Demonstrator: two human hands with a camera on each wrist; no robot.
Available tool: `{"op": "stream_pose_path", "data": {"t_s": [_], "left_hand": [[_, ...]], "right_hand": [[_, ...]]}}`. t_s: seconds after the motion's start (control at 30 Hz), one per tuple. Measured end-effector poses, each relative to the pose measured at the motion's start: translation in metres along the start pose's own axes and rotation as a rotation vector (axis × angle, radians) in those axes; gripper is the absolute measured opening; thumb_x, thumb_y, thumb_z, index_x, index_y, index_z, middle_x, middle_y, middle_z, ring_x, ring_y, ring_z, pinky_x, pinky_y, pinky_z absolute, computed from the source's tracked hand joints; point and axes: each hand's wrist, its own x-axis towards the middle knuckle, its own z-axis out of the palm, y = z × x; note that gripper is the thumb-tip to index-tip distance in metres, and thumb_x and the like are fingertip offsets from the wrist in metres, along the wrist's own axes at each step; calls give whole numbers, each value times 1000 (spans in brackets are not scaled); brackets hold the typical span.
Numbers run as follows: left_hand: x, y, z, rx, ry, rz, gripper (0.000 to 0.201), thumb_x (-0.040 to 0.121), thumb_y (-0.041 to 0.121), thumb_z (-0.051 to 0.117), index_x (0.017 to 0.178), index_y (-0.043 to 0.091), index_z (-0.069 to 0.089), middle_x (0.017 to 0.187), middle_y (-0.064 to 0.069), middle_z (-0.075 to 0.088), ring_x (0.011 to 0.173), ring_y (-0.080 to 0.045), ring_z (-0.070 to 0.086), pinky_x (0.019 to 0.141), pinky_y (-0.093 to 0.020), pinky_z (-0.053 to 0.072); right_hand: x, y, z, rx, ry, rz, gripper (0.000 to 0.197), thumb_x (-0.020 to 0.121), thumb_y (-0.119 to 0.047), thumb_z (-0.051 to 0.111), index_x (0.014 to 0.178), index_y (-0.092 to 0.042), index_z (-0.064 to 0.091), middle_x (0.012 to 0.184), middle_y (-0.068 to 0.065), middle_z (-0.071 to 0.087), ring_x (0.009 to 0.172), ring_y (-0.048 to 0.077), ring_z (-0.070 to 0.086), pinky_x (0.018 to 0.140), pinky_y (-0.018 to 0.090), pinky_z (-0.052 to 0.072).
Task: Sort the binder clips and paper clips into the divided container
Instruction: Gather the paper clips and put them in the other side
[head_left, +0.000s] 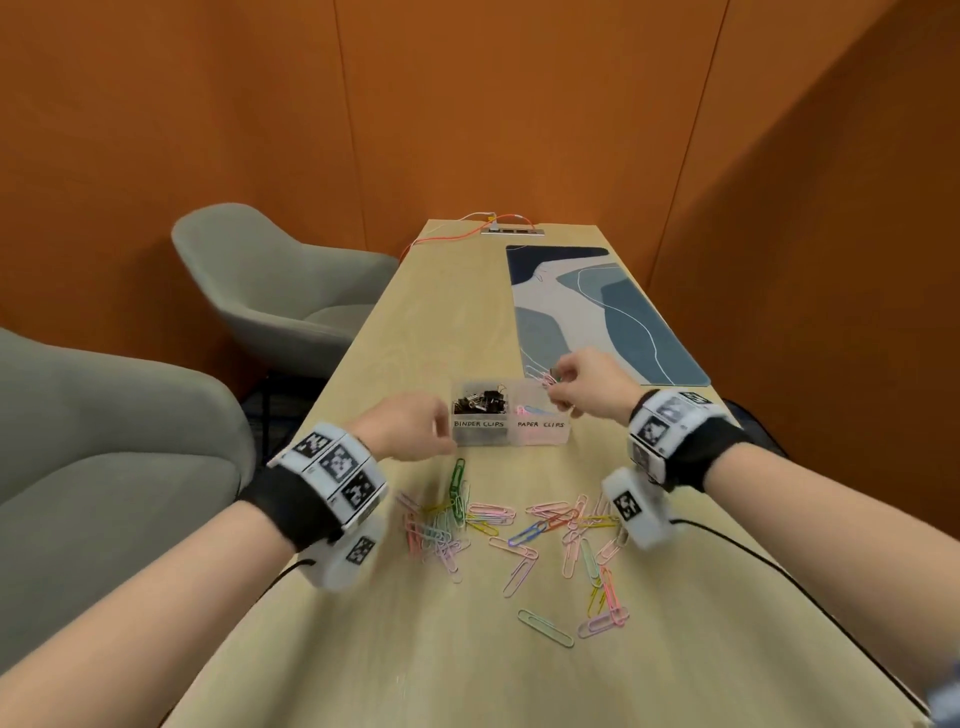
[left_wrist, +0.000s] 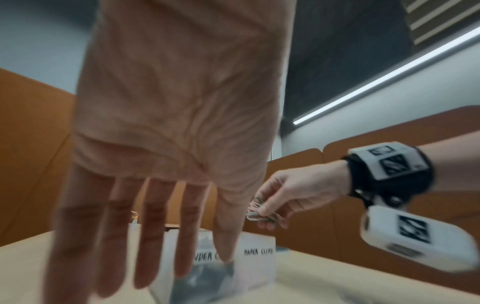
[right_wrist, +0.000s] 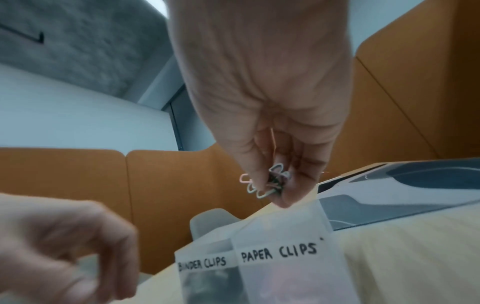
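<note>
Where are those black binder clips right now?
In the head view, the black binder clips fill the left compartment of the divided container, labelled for them, beside the left hand.

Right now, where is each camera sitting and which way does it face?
Head: worn high, looking forward and down the table at the divided container and loose paper clips; both forearms show.
Left wrist: under the left hand, looking along its straight fingers at the container; the right hand shows too.
Right wrist: under the right hand, which pinches a bunch of paper clips above the container.
All three share the container.
</note>
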Motion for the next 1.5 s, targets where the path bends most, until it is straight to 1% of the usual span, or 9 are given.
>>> {"op": "stream_pose_path", "data": {"t_s": [0.13,0.33,0.57,0.67,0.8,1.0,1.1,1.37,1.5], "left_hand": [[-24,3,21,58,-221,-143,73,86,66,42,142,19,35,143,-11,38,108,-26,55,81,-32,49],[-18,22,47,143,-250,-177,105,58,92,41,143,32,25,146,-10,31,131,-34,39,101,-44,37],[-7,36,47,162,-186,-74,72,70,52,74,127,15,49,130,-13,48,114,-30,54,89,-38,48],[-2,37,48,155,-122,-10,56,76,33,75,121,6,56,123,-14,58,109,-31,59,88,-37,51],[3,41,50,155,-82,54,28,85,13,60,111,2,61,117,-16,63,106,-31,60,82,-35,49],[2,39,45,75,-105,105,31,83,11,64,113,6,59,113,-11,64,91,-26,60,67,-26,44],[5,31,45,-93,-146,76,35,79,9,69,113,5,59,84,-1,60,68,-20,57,54,-25,47],[10,23,38,-335,-114,110,25,79,9,71,95,15,54,67,2,54,53,-10,51,42,-18,46],[13,20,34,-438,-71,128,15,83,4,65,93,12,58,67,-1,54,51,-11,53,42,-18,50]], "right_hand": [[21,-14,12,-208,-2,37,22,86,-4,52,98,7,67,92,20,68,91,37,67,76,40,55],[4,-20,17,-275,28,-49,35,84,-5,52,117,-10,61,122,13,62,111,30,58,93,37,48],[-69,13,5,-459,-232,0,36,87,-27,56,118,-12,60,124,10,61,113,25,56,90,27,44],[-93,34,2,-554,-416,105,53,87,-44,53,127,-9,50,129,11,55,107,24,54,71,18,48],[-100,40,18,-577,-468,91,60,78,-61,55,116,-15,49,109,8,50,97,26,50,83,35,43],[-91,16,52,-599,-310,-110,30,85,-19,52,112,-8,57,112,17,53,104,35,54,86,36,45],[-86,11,57,-597,-277,-183,28,85,-5,49,111,-8,60,113,16,55,106,35,55,87,37,45],[-78,16,49,-519,-301,-234,18,87,-9,49,101,-6,59,109,14,62,103,31,56,78,31,40],[-72,22,37,-372,-289,-171,4,85,-11,57,83,-14,58,95,13,69,77,23,59,66,24,42]]}}
